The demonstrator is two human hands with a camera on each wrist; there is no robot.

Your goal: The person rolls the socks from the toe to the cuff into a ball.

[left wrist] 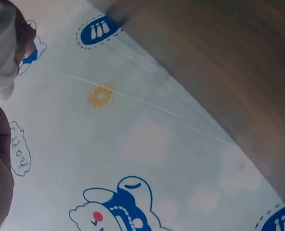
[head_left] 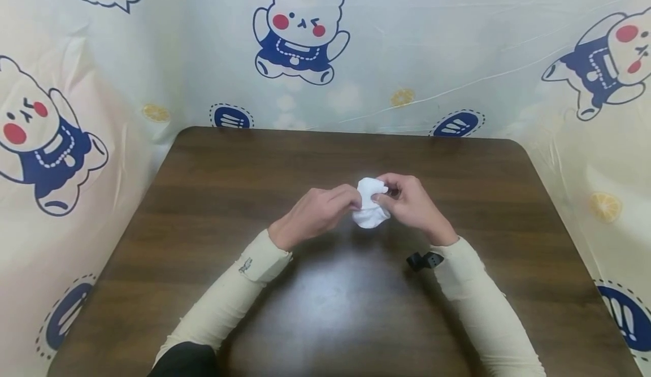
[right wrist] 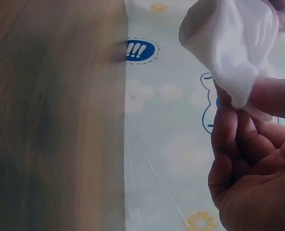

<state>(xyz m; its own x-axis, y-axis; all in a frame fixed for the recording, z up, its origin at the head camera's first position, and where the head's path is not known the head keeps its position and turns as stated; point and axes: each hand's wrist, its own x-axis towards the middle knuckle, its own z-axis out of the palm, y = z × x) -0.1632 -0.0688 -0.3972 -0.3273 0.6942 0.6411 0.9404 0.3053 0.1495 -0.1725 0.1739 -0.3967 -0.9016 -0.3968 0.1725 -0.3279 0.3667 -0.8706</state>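
Observation:
Both hands hold a small white sock [head_left: 370, 203] bunched up just above the middle of the dark wooden table [head_left: 254, 185]. My left hand [head_left: 325, 210] pinches its left side with curled fingers. My right hand [head_left: 404, 199] grips its right side, thumb pressed into the cloth. In the right wrist view the sock [right wrist: 229, 43] is a rolled white bundle pinched by the right hand [right wrist: 251, 144]. The left wrist view catches only a corner of the sock [left wrist: 0, 43] at the top left edge.
A cream sheet printed with cartoon bears [head_left: 300, 26] walls the table at the back and both sides. A small black device [head_left: 424, 260] sits at my right wrist. The tabletop around the hands is bare wood.

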